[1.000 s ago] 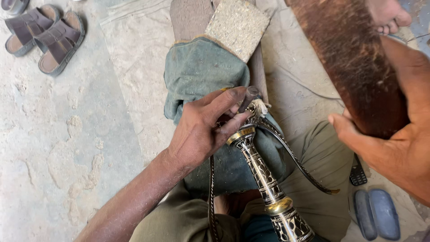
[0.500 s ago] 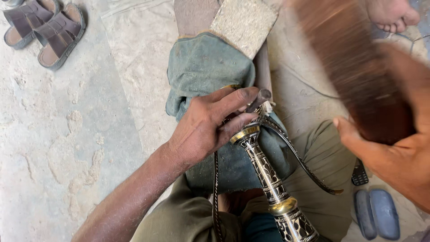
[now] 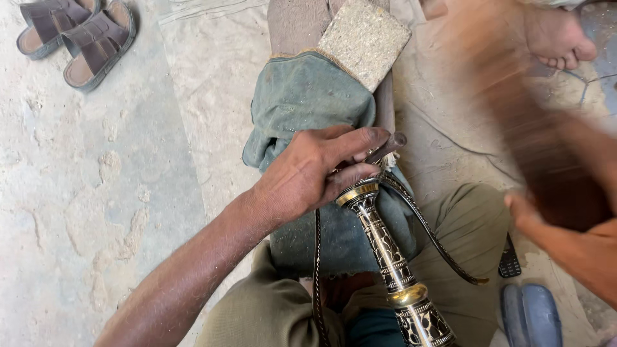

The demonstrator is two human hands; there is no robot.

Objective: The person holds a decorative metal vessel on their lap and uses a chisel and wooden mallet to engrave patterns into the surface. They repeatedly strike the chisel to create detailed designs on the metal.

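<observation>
the ornate metal stem (image 3: 392, 257), black with brass-coloured bands and fine engraving, is lying slantwise across the person's lap, its lower end running off the bottom edge and its flared brass-rimmed top pointing up and away. a thin dark strap (image 3: 437, 241) is looping out from beside the top and curving down to the right over the olive trousers (image 3: 475, 225).

the left hand (image 3: 308, 177) is closing around the very top of the stem, the fingers (image 3: 353, 144) wrapping over it from the left while also pinning a small dark metal rod (image 3: 385, 148) that is poking out just past the fingertips. so the stem is sitting below and to the right of the grip, with only its rim inside the hand. beneath the hand a grey-green cloth (image 3: 302, 103) is padding the work.

the right hand (image 3: 546, 222) is clutching the lower end of a long brown wooden piece (image 3: 508, 109), which is blurring heavily; how tightly the fingers are closing i cannot tell exactly.

farther off, a rough speckled block (image 3: 363, 38) is resting at the cloth's far end, a bare foot (image 3: 556, 38) is showing at the top right, and a pair of brown sandals (image 3: 77, 32) is lying on the concrete at the top left.
</observation>
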